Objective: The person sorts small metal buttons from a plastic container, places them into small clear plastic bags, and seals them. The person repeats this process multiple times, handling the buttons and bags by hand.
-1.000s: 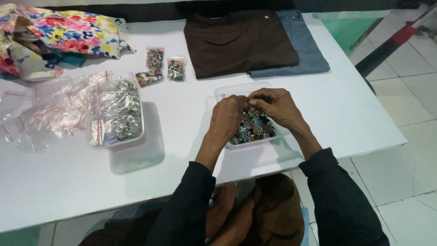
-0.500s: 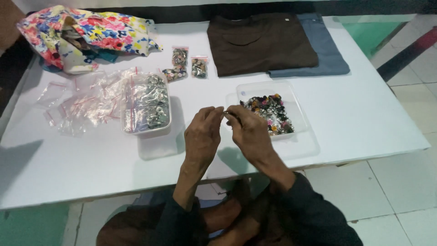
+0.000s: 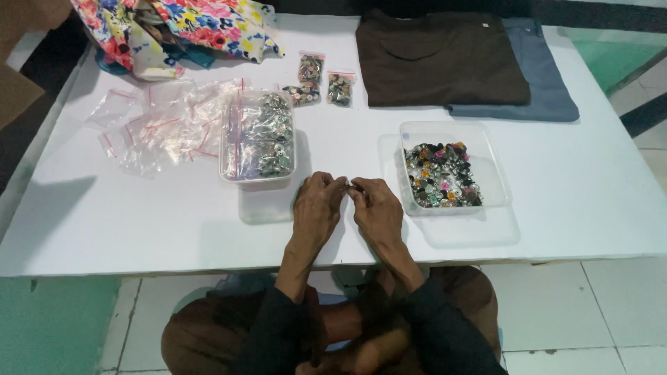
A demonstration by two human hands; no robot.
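Head view: left hand (image 3: 318, 208) and right hand (image 3: 377, 210) meet fingertip to fingertip over the white table (image 3: 139, 229), pinched together on something too small to tell. Just right sits a clear tray of mixed beads (image 3: 442, 173); left, a clear tub of filled bags (image 3: 258, 137). Farther off lie empty zip bags (image 3: 156, 125), 3 small filled bags (image 3: 319, 80), folded brown shirt (image 3: 438, 59) and floral cloth (image 3: 174, 24).
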